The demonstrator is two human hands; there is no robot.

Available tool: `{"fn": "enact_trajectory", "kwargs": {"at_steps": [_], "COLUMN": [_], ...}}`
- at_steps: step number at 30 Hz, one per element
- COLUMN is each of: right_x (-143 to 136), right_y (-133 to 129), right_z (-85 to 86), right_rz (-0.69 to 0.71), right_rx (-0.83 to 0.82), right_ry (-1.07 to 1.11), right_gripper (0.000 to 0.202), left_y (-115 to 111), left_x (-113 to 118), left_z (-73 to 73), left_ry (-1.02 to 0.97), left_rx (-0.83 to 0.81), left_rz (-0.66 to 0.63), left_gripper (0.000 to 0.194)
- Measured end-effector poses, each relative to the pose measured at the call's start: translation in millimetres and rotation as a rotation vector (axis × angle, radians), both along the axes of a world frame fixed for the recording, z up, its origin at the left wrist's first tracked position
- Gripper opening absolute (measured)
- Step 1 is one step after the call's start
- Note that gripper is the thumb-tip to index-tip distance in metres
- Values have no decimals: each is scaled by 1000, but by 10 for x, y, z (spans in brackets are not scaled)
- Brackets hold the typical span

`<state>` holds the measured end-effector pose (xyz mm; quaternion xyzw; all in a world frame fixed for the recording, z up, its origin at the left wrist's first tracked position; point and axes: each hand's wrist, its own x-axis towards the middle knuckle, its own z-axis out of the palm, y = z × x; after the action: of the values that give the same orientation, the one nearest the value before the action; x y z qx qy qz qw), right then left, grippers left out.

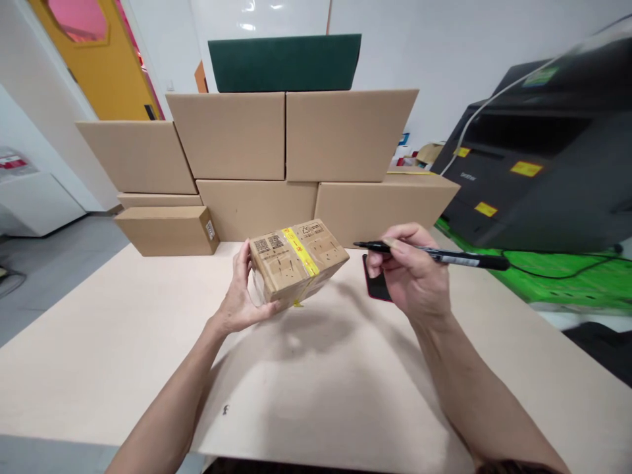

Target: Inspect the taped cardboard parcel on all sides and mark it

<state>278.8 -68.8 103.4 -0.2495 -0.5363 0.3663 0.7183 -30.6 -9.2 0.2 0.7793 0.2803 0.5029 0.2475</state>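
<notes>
A small cardboard box [320,253] with a yellow tape strip and printed codes is tilted above the table. My left hand [243,299] grips it at its left end, with the thumb below and the fingers behind. Between the fingers of my right hand [415,270] is a black marker pen [469,259], its dark tip pointing left toward the box but apart from it. Partly hidden behind that hand, a dark phone [376,280] with a red edge lies on the table.
Stacked plain cardboard boxes [227,135] line the table's back, topped by a dark green box [286,62]. A smaller carton [162,230] stands at the left on the pale table [123,329]. To the right are a large dark printer [533,151] and a green surface [533,276] with a cable.
</notes>
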Motion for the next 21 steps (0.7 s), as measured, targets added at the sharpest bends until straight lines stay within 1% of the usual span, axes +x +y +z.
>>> {"fn": "enact_trajectory", "kwargs": {"at_steps": [4,8,10,13,16,19,21], "right_x": [-12,-20,-46,-98,-139,-148,-139], "right_y": [-8,13,19,9,-2,28,74], "right_z": [-112,-156,-126,-33,76,135,135], "right_rz": [-71,-154,-208,-306,-398,-422,-392], "right_rx": [-90,-81,-62,-22,38,72,50], "right_ry": [-188,-276,-344,-447,-483,-508,-556], "right_gripper": [17,18,17,15,20,24,25], "left_y": [-4,-23,-34,-46,-52,-55,-55], "left_x": [4,-2,-3,-3,-5,-10,-12], "left_z": [15,20,17,13,12,12,10], "left_ry": [8,39,56,72,72,73,77], "left_rx": [14,24,27,41,49,42,42], "left_rz": [-12,-28,-27,-22,-23,-19,-21], "left_gripper": [141,141,141,142,142,141,143]}}
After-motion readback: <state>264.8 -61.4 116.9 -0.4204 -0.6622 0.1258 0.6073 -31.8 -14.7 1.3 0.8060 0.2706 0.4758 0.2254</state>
